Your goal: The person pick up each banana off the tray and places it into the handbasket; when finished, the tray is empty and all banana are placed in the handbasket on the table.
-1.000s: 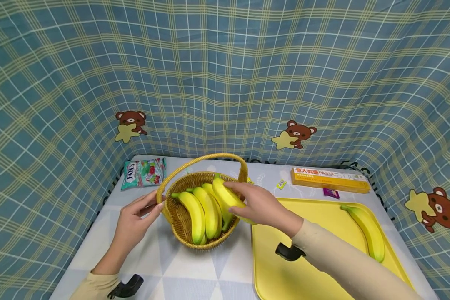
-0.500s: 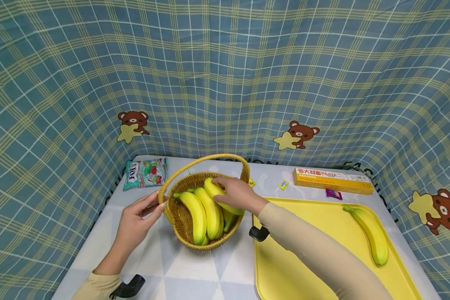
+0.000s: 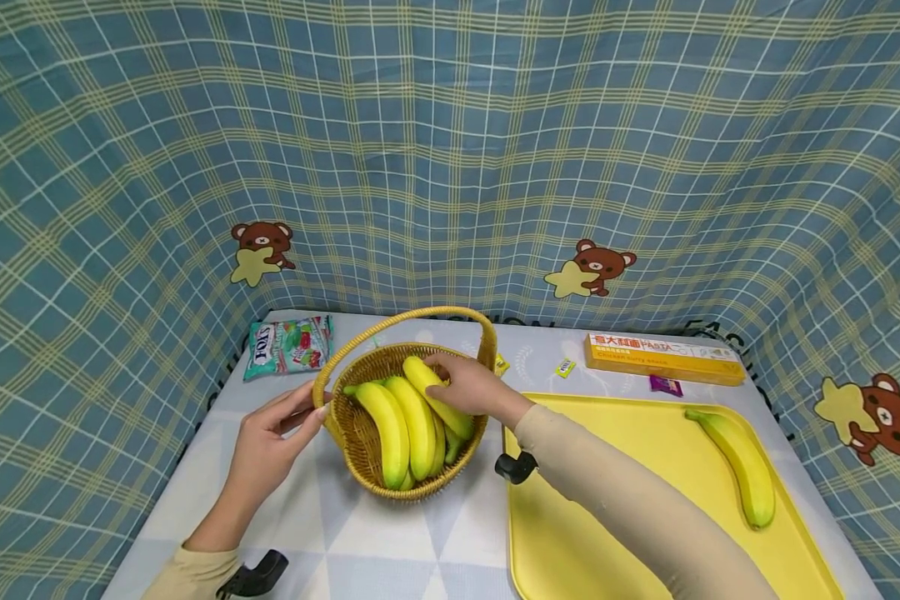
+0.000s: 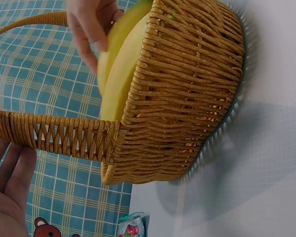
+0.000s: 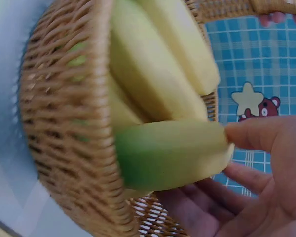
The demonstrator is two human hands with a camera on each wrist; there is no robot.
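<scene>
A wicker basket (image 3: 362,446) holds several bananas (image 3: 387,429), lying side by side. My left hand (image 3: 273,442) grips the left side of its arched handle (image 3: 420,312); in the left wrist view the thumb and fingers lie on either side of the handle (image 4: 64,136). Over the basket's right side, my right hand (image 3: 471,385) holds another banana (image 3: 423,377) on top of the others. Seen from the right wrist, its thumb and fingers pinch this banana (image 5: 172,154), whose greenish end is inside the rim. The bananas underneath are partly hidden.
To the right is a yellow tray (image 3: 607,517) with one banana (image 3: 742,471) along its right side. Behind it lie a pasta box (image 3: 663,360), a purple-wrapped sweet (image 3: 666,385) and a small yellow packet (image 3: 565,367). A green candy bag (image 3: 288,346) lies back left.
My right hand has moved left and lowered the banana from the basket's right rim onto the other bananas. The left hand keeps its grip on the handle.
</scene>
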